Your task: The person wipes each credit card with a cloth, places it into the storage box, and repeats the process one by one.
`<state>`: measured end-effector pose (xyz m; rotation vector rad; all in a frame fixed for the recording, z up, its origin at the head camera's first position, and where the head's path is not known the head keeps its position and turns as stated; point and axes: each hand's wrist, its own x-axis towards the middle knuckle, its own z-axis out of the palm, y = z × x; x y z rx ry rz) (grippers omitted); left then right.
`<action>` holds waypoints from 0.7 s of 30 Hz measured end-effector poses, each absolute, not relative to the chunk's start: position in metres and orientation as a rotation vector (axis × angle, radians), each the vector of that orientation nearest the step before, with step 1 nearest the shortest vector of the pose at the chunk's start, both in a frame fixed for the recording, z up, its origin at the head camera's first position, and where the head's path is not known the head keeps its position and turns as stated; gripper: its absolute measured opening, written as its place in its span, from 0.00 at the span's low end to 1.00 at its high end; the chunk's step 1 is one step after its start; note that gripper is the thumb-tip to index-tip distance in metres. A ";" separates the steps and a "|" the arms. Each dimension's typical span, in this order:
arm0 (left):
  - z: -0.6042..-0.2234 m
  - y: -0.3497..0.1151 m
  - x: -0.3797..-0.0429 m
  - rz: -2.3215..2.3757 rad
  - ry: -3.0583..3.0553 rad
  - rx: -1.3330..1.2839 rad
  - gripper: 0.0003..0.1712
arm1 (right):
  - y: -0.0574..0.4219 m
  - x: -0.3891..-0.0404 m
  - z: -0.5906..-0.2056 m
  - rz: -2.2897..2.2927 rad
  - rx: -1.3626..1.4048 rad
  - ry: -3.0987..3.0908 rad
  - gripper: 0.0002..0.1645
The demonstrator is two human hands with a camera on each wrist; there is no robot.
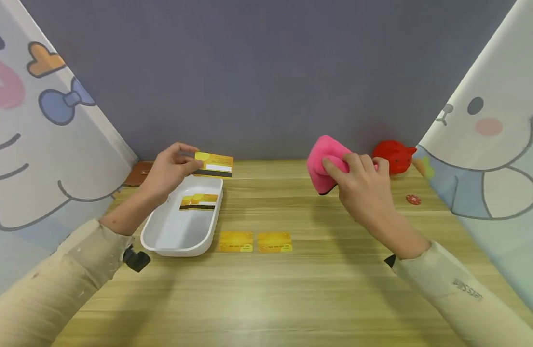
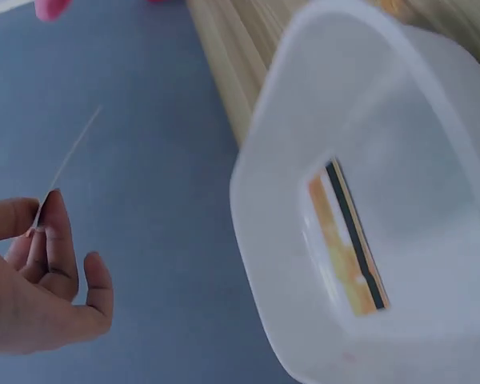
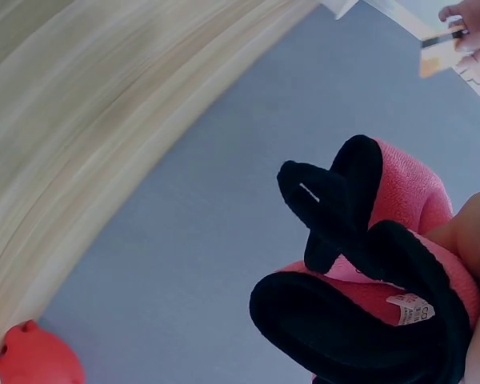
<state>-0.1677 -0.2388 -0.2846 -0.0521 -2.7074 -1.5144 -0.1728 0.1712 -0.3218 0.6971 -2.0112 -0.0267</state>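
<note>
My left hand (image 1: 168, 169) pinches a yellow bank card (image 1: 215, 164) by its left end, above the far end of a white plastic tub (image 1: 175, 251). The card's white strip and black magnetic stripe face me; in the left wrist view it shows edge-on. Inside the tub lie overlapping yellow cards (image 1: 199, 201), stripe side up. My right hand (image 1: 365, 189) grips a bunched pink cloth (image 1: 320, 159) with black edging, held above the table. In the right wrist view its black trim and a small white label show, while part of the cloth is hidden by the fingers.
Two yellow cards (image 1: 236, 241) lie side by side right of the tub. A red piggy bank (image 1: 393, 156) stands at the back right, with a red poker chip (image 1: 414, 199) nearer. Behind the tub lies something flat and brown (image 1: 137, 173). Grey panel (image 1: 266, 82) closes the back.
</note>
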 end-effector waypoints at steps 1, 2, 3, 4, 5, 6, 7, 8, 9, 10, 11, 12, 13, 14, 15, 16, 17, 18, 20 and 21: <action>-0.286 -0.243 -0.169 -1.495 -2.716 -0.024 0.26 | 0.171 -0.173 -0.321 -0.026 0.701 -2.010 0.24; -0.287 -0.248 -0.170 -1.477 -2.725 0.001 0.26 | 0.171 -0.172 -0.320 -0.024 0.703 -2.008 0.24; -0.288 -0.252 -0.172 -1.461 -2.731 0.025 0.26 | 0.171 -0.172 -0.320 -0.021 0.705 -2.006 0.24; -0.289 -0.257 -0.174 -1.444 -2.741 0.046 0.27 | 0.171 -0.172 -0.319 -0.016 0.707 -2.006 0.23; -0.290 -0.261 -0.175 -1.418 -2.755 0.067 0.27 | 0.171 -0.172 -0.319 -0.013 0.707 -2.005 0.23; -0.291 -0.266 -0.178 -1.388 -2.776 0.084 0.27 | 0.171 -0.171 -0.319 -0.010 0.708 -2.005 0.23; -0.293 -0.270 -0.180 -1.358 -2.802 0.099 0.27 | 0.171 -0.171 -0.320 -0.006 0.708 -2.004 0.24; -0.294 -0.274 -0.182 -1.337 -2.832 0.114 0.27 | 0.171 -0.171 -0.320 -0.003 0.707 -2.004 0.24; -0.295 -0.278 -0.185 -1.317 -2.866 0.127 0.27 | 0.171 -0.170 -0.321 -0.001 0.706 -2.002 0.24; -0.297 -0.281 -0.187 -1.300 -2.896 0.139 0.27 | 0.172 -0.170 -0.321 0.000 0.705 -2.002 0.24; -0.299 -0.284 -0.190 -1.284 -2.928 0.151 0.27 | 0.172 -0.170 -0.322 0.000 0.703 -2.001 0.24; -0.300 -0.286 -0.193 -1.280 -2.959 0.155 0.27 | 0.173 -0.170 -0.322 -0.002 0.700 -2.001 0.24; -0.302 -0.288 -0.195 -1.280 -2.988 0.158 0.27 | 0.174 -0.169 -0.323 -0.003 0.698 -2.001 0.25; -0.304 -0.289 -0.198 -1.293 -3.012 0.165 0.27 | 0.175 -0.169 -0.323 -0.005 0.696 -2.000 0.24; -0.306 -0.290 -0.201 -1.303 -3.028 0.167 0.27 | 0.175 -0.169 -0.323 -0.006 0.695 -1.999 0.24; -0.309 -0.291 -0.204 -1.316 -3.043 0.170 0.27 | 0.176 -0.169 -0.324 -0.008 0.695 -2.000 0.24; -0.313 -0.291 -0.207 -1.321 -3.062 0.161 0.28 | 0.177 -0.169 -0.324 -0.007 0.695 -2.000 0.24; -0.317 -0.291 -0.208 -1.323 -3.078 0.146 0.28 | 0.177 -0.168 -0.325 -0.006 0.697 -2.003 0.24; -0.325 -0.290 -0.211 -1.327 -3.101 0.128 0.28 | 0.178 -0.167 -0.327 0.001 0.696 -2.009 0.24; -0.330 -0.289 -0.212 -1.326 -3.114 0.118 0.27 | 0.178 -0.166 -0.327 0.003 0.697 -2.012 0.24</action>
